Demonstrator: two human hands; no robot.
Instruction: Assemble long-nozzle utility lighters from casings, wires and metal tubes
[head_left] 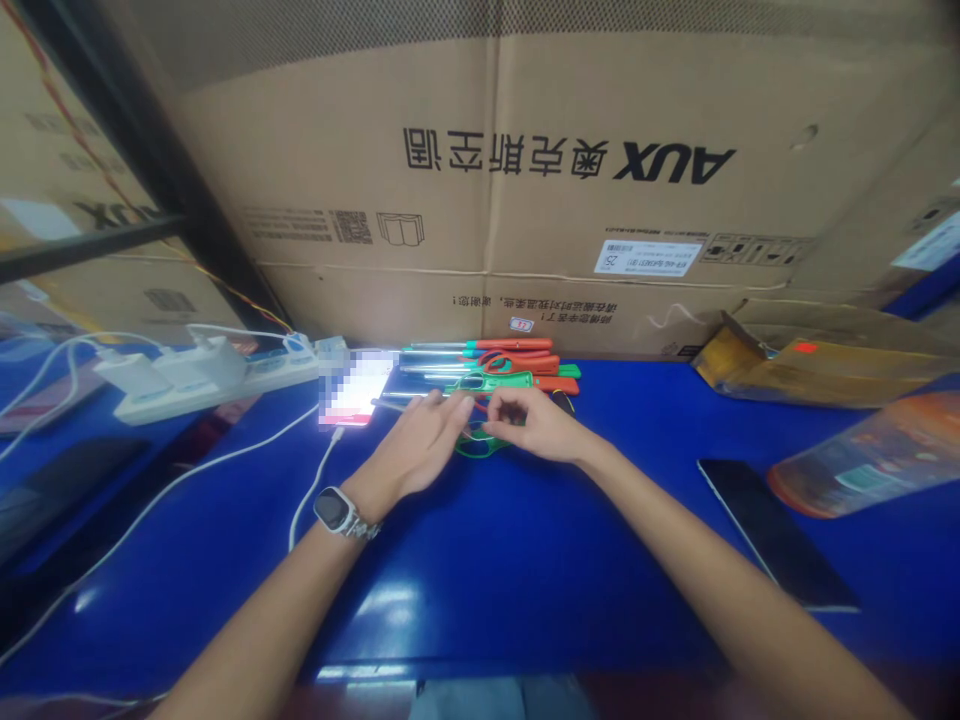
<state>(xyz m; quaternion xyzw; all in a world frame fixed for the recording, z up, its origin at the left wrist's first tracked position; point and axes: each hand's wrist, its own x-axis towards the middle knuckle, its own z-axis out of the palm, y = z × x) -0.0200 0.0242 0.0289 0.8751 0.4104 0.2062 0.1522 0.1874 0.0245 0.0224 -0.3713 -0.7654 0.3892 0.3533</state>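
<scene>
Left hand (420, 445) and right hand (536, 424) curled at lighters (540, 364) on a blue table (480, 560), grips unclear; beyond them, cardboard (337, 130) read upside-down "AUX".

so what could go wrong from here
The left hand and right hand are right beside the orange and green tools, so a careless nudge might scatter them. The watch appears close to the white cable plugged into the lit phone, so it could snag and drag the phone. The hands also partly hide the green piece by them, so a slip there might go unnoticed.
</scene>
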